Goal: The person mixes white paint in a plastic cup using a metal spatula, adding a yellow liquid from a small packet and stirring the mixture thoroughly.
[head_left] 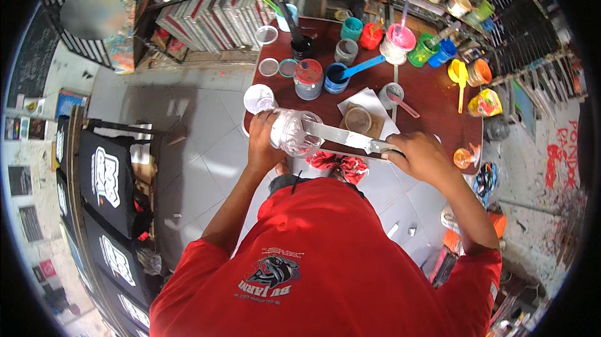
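My left hand (264, 139) is wrapped round a clear jar (289, 132) smeared with thick white paint. The jar is tipped sideways, its mouth toward the right. In my right hand (418, 153) is the handle of a long flat-bladed knife (341, 137). Its blade tip reaches into the jar's mouth, with white paint about it. Just beyond the jar is a white tub (258, 98) at the table's left edge. Below the blade's far side, a small round tub (359, 119) sits on white paper (382, 112).
A dark red table (426, 96) carries several paint pots, among them a pink-topped tub (399, 41) and a blue pot (336, 79) with a blue stirrer. Shelves with more pots run along the back. Black printed shirts (103, 180) stand in a rack at the left.
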### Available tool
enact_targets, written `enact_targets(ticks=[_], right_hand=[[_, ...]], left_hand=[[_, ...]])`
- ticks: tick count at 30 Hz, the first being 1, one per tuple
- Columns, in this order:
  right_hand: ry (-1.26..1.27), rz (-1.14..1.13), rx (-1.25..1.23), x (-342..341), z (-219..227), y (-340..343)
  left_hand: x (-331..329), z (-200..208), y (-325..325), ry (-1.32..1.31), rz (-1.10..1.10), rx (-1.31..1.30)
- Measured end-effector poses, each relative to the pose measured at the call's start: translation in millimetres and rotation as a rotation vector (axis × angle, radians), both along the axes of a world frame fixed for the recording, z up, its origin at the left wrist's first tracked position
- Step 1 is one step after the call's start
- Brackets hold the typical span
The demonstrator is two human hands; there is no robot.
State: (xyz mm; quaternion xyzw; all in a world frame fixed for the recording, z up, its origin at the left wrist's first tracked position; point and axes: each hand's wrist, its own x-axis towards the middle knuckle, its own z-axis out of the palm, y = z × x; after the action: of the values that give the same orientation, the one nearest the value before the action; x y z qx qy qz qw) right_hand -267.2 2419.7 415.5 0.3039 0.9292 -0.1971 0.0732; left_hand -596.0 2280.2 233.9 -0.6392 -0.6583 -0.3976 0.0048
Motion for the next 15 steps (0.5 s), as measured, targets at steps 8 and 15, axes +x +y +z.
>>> enact_targets(ticks=[8, 15], right_hand=[[0.394, -0.072, -0.398, 5.4, -35.6, 3.4], [0.737, -0.077, -0.638, -26.9, -64.0, -42.4]], left_hand=[[-6.2, 89.0, -13.0, 0.141, 0.193, 0.122], [-28.1, 125.2, -9.7, 0.24, 0.352, 0.272]])
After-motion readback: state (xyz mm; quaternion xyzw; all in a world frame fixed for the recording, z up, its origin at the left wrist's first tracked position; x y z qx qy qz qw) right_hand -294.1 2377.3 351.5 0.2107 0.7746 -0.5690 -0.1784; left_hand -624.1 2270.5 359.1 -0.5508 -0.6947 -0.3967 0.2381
